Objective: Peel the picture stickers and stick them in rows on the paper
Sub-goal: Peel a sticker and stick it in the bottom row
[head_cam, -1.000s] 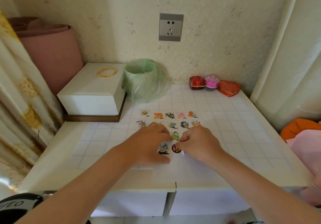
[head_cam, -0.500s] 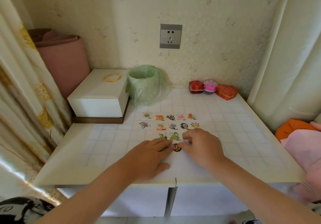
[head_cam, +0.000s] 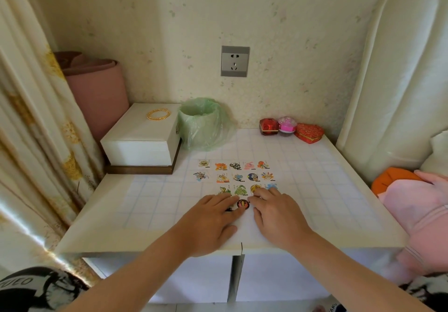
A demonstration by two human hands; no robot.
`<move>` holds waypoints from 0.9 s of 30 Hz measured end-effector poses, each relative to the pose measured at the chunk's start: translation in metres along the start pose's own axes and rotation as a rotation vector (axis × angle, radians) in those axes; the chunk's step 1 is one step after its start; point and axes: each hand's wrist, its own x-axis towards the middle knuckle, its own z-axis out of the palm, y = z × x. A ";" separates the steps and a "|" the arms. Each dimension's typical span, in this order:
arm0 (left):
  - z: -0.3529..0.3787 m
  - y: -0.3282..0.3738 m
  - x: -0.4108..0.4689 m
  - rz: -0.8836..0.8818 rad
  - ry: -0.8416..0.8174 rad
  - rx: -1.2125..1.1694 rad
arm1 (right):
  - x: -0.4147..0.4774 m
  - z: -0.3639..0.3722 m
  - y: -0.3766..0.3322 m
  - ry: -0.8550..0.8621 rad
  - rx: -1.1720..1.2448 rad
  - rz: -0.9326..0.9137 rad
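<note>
A white sheet of paper [head_cam: 247, 229] lies on the gridded tabletop [head_cam: 315, 190]. Rows of small picture stickers [head_cam: 236, 173] sit on it, the upper two rows full. A round dark sticker with a red figure [head_cam: 243, 204] lies flat between my fingertips. My left hand [head_cam: 213, 217] rests palm-down on the paper, its fingers beside that sticker and over another one. My right hand [head_cam: 276, 212] lies flat just right of it, fingertips covering part of the third row. Neither hand holds anything.
A white box with a gold bangle [head_cam: 143, 137] stands at the back left, next to a small bin lined with a green bag [head_cam: 202, 122]. Three small red and pink gift boxes [head_cam: 291, 128] sit at the back right. Pink cloth [head_cam: 417, 205] lies off the right edge.
The camera has tilted up. My right hand has let go of the round dark sticker, which now lies flat on the paper, and both hands have flattened beside it.
</note>
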 end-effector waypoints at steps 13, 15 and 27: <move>0.002 -0.004 0.002 -0.018 -0.001 -0.099 | -0.012 -0.005 0.014 0.051 0.080 -0.231; 0.001 -0.007 0.004 -0.001 0.017 -0.117 | -0.011 -0.005 0.017 0.043 0.103 -0.240; -0.008 -0.011 0.005 -0.024 0.051 -0.225 | -0.008 -0.012 0.024 -0.018 0.203 -0.225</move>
